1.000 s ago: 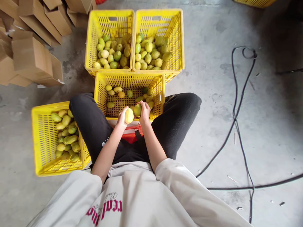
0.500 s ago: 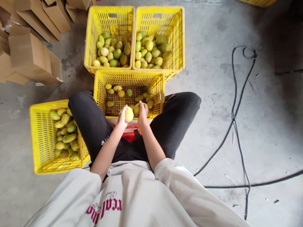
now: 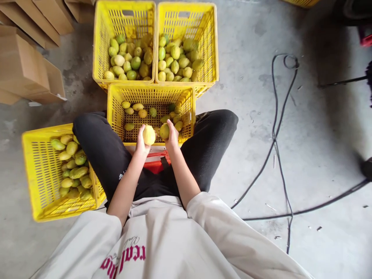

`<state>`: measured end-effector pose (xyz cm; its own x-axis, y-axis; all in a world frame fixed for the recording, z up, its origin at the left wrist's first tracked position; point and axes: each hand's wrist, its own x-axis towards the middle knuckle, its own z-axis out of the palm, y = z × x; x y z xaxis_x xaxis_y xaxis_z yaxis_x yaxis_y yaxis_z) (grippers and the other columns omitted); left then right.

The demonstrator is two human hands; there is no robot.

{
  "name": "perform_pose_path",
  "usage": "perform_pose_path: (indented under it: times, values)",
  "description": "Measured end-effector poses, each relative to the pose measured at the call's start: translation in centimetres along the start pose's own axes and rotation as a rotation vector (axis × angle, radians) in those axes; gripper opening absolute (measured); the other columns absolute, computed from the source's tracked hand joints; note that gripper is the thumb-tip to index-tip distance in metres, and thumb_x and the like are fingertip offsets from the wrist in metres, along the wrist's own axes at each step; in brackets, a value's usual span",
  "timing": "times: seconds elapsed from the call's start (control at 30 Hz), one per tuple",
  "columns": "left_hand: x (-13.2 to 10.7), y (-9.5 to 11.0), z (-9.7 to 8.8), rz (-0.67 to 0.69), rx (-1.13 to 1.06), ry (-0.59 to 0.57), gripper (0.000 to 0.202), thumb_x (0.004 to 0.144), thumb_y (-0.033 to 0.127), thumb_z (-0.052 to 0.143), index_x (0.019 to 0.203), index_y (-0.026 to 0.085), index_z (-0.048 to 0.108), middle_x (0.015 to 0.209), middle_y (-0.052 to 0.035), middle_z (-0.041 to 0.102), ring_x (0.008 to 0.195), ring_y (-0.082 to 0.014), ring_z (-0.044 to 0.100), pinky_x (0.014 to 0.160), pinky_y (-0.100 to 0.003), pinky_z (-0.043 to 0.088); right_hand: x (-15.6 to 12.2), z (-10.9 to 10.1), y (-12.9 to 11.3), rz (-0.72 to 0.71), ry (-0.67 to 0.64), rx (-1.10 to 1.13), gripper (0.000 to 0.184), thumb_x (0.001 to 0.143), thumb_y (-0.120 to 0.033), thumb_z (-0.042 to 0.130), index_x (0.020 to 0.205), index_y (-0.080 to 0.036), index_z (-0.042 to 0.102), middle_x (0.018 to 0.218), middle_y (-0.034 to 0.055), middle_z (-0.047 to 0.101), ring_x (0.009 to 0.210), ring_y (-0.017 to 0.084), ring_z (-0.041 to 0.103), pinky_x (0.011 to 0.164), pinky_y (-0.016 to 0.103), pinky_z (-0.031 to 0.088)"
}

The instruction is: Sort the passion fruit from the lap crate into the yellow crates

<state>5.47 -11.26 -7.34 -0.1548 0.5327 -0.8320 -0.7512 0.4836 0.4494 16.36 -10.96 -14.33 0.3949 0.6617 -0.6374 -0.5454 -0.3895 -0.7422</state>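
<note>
In my left hand is a pale yellow oval fruit, with the fingers curled round its left side. My right hand grips a duller yellow-green oval fruit, thumb on top. The two fruits are apart, side by side over the near edge of a yellow plastic crate between my knees. Inside that crate, several similar fruits lie scattered at the left and gathered along the right side. Whether the fruits are mangoes or another kind, I cannot tell.
Two yellow crates of fruit, one left and one right, stand beyond the middle crate. Another fruit crate is by my left knee. Cardboard boxes occupy the far left. Black cable lies looped on the floor at right.
The view has shifted, so the crates appear farther left. My right hand has turned, and more of its fruit shows. Both hands still hold their fruits.
</note>
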Motion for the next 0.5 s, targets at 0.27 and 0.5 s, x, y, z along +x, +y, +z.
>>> perform_pose_path:
  times: [0.27, 0.5]
  values:
    - [0.2, 0.3, -0.3, -0.029, 0.053, -0.047, 0.038, 0.117, 0.065, 0.089, 0.116, 0.027, 0.086, 0.088, 0.0002, 0.079, 0.077, -0.0183, 0.08, 0.077, -0.027, 0.068, -0.3, 0.2, -0.4, 0.147, -0.003, -0.004, 0.054, 0.091, -0.066, 0.104, 0.114, -0.029, 0.073, 0.1, -0.002, 0.078, 0.091, 0.022, 0.086, 0.073, 0.032, 0.07]
    - [-0.1, -0.2, -0.2, -0.064, 0.097, -0.084, 0.04, 0.113, 0.063, 0.093, 0.105, 0.025, 0.084, 0.089, -0.0032, 0.081, 0.095, -0.0257, 0.09, 0.089, -0.032, 0.074, -1.1, 0.5, -0.9, 0.11, 0.015, -0.011, 0.052, 0.101, -0.077, 0.083, 0.107, -0.027, 0.07, 0.099, 0.0026, 0.075, 0.083, 0.022, 0.077, 0.064, 0.032, 0.064]
